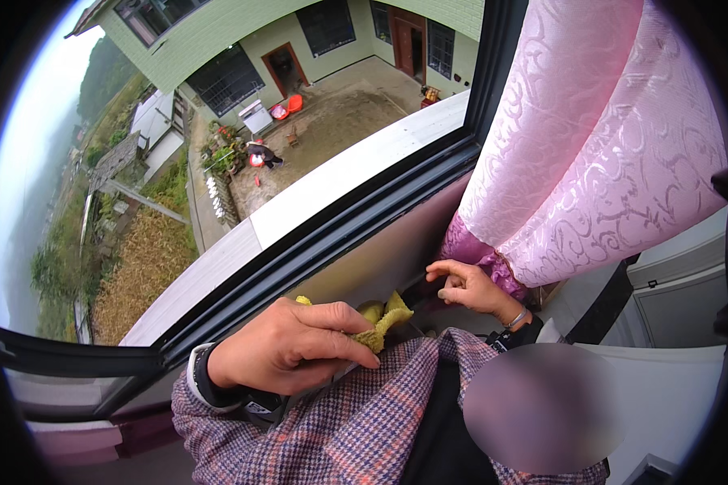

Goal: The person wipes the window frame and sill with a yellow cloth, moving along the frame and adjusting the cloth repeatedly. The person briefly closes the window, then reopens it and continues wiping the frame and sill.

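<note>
A yellow cloth is bunched in my left hand, gripped between thumb and fingers. Part of it hangs past the fingertips, and a small bit pokes out above the knuckles. Just beyond both hands runs the dark window frame, with a smooth wall panel below it. My right hand is raised beside the lower end of the pink curtain. Its fingers are bent loosely and apart, and I see nothing in them.
Outside the frame lies a pale ledge. Far below is a courtyard with a person bending over near red basins. A white cabinet-like piece stands at the right, past the gathered curtain bottom.
</note>
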{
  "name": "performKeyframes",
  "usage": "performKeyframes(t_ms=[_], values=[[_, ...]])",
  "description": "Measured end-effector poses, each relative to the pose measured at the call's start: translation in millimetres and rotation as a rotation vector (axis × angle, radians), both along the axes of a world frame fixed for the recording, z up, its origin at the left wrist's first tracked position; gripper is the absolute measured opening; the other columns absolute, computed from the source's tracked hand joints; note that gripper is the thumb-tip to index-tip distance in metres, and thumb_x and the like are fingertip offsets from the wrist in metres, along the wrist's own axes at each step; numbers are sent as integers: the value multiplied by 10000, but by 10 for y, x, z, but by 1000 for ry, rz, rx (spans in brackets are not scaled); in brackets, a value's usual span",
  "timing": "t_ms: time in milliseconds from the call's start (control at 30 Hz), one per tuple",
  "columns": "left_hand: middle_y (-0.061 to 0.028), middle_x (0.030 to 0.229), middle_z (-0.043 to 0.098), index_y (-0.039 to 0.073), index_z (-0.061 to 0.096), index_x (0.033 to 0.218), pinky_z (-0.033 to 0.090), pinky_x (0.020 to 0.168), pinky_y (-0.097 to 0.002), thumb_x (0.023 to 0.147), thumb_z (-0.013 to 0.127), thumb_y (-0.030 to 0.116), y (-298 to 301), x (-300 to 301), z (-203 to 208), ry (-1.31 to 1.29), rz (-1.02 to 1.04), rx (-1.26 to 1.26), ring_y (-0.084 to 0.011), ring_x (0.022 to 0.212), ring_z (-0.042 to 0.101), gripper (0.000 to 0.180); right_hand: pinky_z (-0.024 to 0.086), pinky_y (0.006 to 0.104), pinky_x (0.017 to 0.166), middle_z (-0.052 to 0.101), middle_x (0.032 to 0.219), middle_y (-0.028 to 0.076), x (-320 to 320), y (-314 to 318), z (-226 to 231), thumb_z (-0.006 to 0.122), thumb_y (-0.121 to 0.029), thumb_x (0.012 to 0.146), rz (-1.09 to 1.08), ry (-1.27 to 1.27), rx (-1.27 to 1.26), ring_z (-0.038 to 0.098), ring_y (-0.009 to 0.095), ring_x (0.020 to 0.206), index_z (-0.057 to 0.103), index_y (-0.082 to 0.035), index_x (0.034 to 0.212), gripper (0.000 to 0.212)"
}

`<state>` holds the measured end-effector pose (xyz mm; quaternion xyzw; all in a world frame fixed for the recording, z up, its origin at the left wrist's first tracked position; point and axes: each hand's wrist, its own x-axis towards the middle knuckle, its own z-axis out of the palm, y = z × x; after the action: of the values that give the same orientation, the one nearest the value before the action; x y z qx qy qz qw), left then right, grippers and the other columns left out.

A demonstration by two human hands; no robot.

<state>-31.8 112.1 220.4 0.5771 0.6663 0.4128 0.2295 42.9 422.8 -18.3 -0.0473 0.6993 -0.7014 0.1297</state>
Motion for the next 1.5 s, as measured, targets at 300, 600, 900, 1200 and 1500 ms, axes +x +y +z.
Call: performKeyframes(t_ms=[300, 600, 900, 1200, 1500], values=[[-88, 1070, 717, 82, 759, 945, 579, 761, -338, 660, 713, -41, -293, 545, -151, 303, 330, -38, -281, 905, 722, 314, 539, 322, 738, 690, 940, 108, -164, -680, 309, 691, -69, 831, 548, 540, 454, 653, 195, 782, 722, -19, 1056, 232], [-84, 928, 722, 69, 765, 881, 578, 708, -304, 634, 692, -112, -230, 407, -806, 309, 480, 132, -233, 830, 717, 315, 535, 354, 705, 703, 945, 126, -180, -847, 368, 726, -137, 818, 670, 313, 439, 668, 277, 753, 720, -90, 1101, 287], [-124, 1093, 708, 44, 747, 1062, 579, 810, -333, 807, 725, -17, -151, 378, -875, 45, 347, 54, -274, 920, 717, 263, 444, 354, 1051, 573, 1324, 154, -13, -754, 655, 802, -89, 726, 331, 553, 175, 563, 289, 1233, 483, -29, 1402, 750], [-97, 965, 728, 17, 761, 924, 549, 762, -272, 705, 570, -169, -313, 308, -1009, -34, 643, 185, -198, 846, 695, 345, 549, 373, 733, 695, 905, 104, -299, -426, 103, 643, -22, 735, 156, 554, 645, 670, 318, 831, 714, -75, 992, 272], [-51, 830, 710, 104, 751, 773, 504, 871, -372, 678, 627, -62, -607, 764, -2450, 52, 655, -374, -243, 850, 671, 227, 458, 434, 876, 672, 818, 90, 112, -546, -289, 655, -109, 710, 300, 516, 1162, 631, 289, 896, 700, -88, 795, 98]])
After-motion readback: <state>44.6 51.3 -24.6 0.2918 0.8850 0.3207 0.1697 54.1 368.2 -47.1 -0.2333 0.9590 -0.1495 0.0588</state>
